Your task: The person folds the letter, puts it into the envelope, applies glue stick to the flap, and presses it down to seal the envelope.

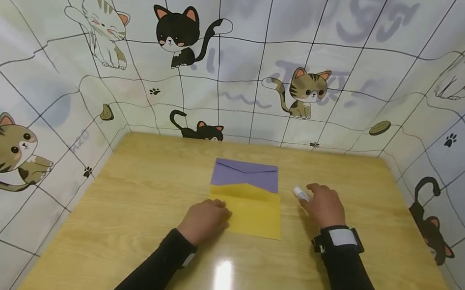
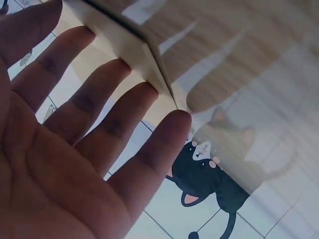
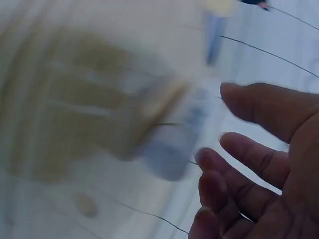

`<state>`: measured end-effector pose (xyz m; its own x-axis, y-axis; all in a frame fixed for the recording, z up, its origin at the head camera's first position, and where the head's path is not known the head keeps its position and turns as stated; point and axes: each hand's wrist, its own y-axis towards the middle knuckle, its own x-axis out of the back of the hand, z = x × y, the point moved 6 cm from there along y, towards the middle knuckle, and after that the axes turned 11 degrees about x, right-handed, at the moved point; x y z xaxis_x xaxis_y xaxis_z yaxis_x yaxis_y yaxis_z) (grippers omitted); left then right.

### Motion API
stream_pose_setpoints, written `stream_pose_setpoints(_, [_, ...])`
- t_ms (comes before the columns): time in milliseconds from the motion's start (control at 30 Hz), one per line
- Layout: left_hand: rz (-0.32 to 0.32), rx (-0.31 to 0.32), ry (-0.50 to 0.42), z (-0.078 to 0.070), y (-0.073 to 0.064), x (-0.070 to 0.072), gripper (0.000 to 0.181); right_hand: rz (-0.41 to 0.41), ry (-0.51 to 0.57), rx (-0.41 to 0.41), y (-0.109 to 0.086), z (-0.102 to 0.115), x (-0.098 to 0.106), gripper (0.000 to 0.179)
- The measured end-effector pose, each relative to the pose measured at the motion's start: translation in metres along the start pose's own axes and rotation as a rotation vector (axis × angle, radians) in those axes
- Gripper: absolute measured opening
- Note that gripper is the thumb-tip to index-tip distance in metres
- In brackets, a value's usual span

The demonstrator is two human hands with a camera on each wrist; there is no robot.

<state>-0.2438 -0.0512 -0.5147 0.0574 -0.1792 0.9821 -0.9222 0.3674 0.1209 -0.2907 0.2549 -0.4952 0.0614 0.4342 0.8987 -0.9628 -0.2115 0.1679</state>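
A yellow envelope (image 1: 251, 214) with its pointed flap up lies on the table, overlapping a purple envelope (image 1: 246, 176) behind it. My left hand (image 1: 206, 218) rests at the yellow envelope's left side. In the left wrist view, the loosely extended fingers (image 2: 112, 109) meet the edge of the envelope, which appears pale there. To the right of the envelopes lies a small white tube (image 1: 300, 193) that looks like a glue stick. Beside it is my right hand (image 1: 325, 206); thumb and fingers are spread apart, and the tube, blurred in the right wrist view, lies just beyond the fingertips.
The wooden table (image 1: 141, 191) meets a white grid-patterned sheet (image 1: 245, 57) with cartoon cats at the back and sides. A bright light reflection (image 1: 222, 287) shows on the tabletop near the front.
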Motion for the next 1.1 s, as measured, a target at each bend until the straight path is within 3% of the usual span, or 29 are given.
stream_pose_setpoints(133, [-0.085,0.021,-0.037,0.001,0.003,0.006,0.011,0.137,-0.042,-0.05,0.001,-0.014,-0.012,0.052])
stream_pose_setpoints(233, [-0.12,0.062,-0.085,0.001,0.002,0.011,0.015,0.181,0.026,-0.028,-0.007,-0.001,-0.019,0.071])
stream_pose_setpoints(333, [-0.083,0.113,-0.253,-0.006,0.001,0.02,0.03,0.149,0.189,0.04,-0.013,0.032,-0.014,0.081])
stream_pose_setpoints(433, [-0.015,0.135,-0.449,-0.018,0.001,0.026,0.049,0.055,0.342,0.116,-0.017,0.073,-0.008,0.065])
stream_pose_setpoints(500, [-0.014,0.126,-0.494,-0.028,0.0,0.029,0.058,0.004,0.395,0.165,-0.02,0.098,-0.008,0.052])
stream_pose_setpoints(633, [-0.171,0.078,-0.398,-0.04,-0.004,0.037,0.051,-0.068,0.424,0.184,-0.026,0.129,-0.017,0.034])
stream_pose_setpoints(700, [-0.264,0.057,-0.329,-0.044,-0.007,0.04,0.042,-0.115,0.397,0.178,-0.029,0.136,-0.019,0.032])
stream_pose_setpoints(767, [-0.318,0.041,-0.281,-0.044,-0.009,0.041,0.034,-0.16,0.352,0.183,-0.03,0.139,-0.018,0.034])
stream_pose_setpoints(867, [-0.323,0.012,-0.243,-0.044,-0.009,0.04,0.029,-0.182,0.269,0.248,-0.029,0.14,-0.017,0.035])
stream_pose_setpoints(1100, [-0.295,-0.042,-0.233,-0.042,-0.008,0.042,0.02,-0.086,0.222,0.44,-0.03,0.139,-0.017,0.022])
